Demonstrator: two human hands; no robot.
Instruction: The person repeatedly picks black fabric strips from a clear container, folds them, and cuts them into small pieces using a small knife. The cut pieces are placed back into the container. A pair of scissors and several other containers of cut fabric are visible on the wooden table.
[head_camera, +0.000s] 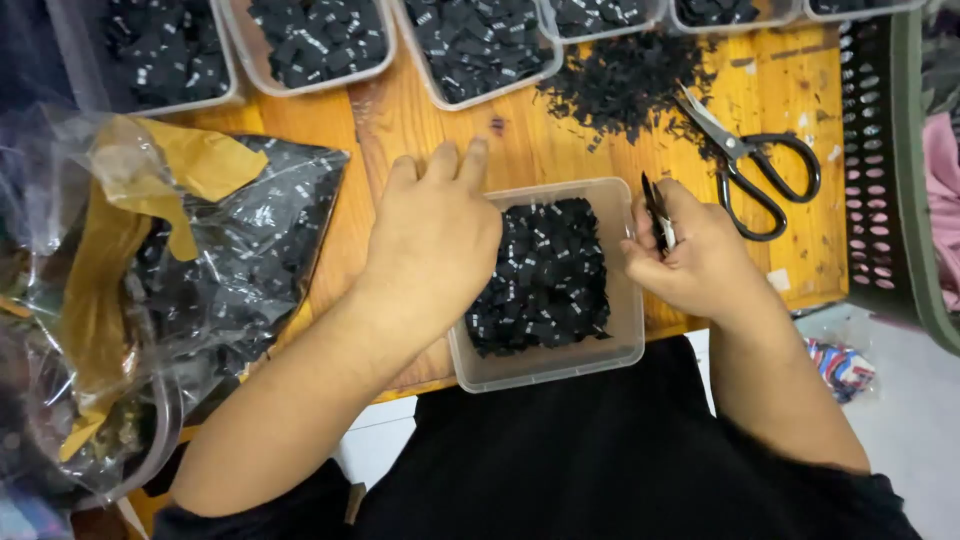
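Observation:
A clear square plastic tub full of small black fabric labels stands at the table's near edge between my hands. My left hand rests flat on the tub's left rim, fingers together and pointing away, holding nothing. My right hand hovers at the tub's right rim and grips small black thread snips, their tips pointing up.
Large black-handled scissors lie at the right on the wooden table, beside a heap of black scraps. Several tubs of labels line the far edge. A plastic bag of labels sits left; a green crate right.

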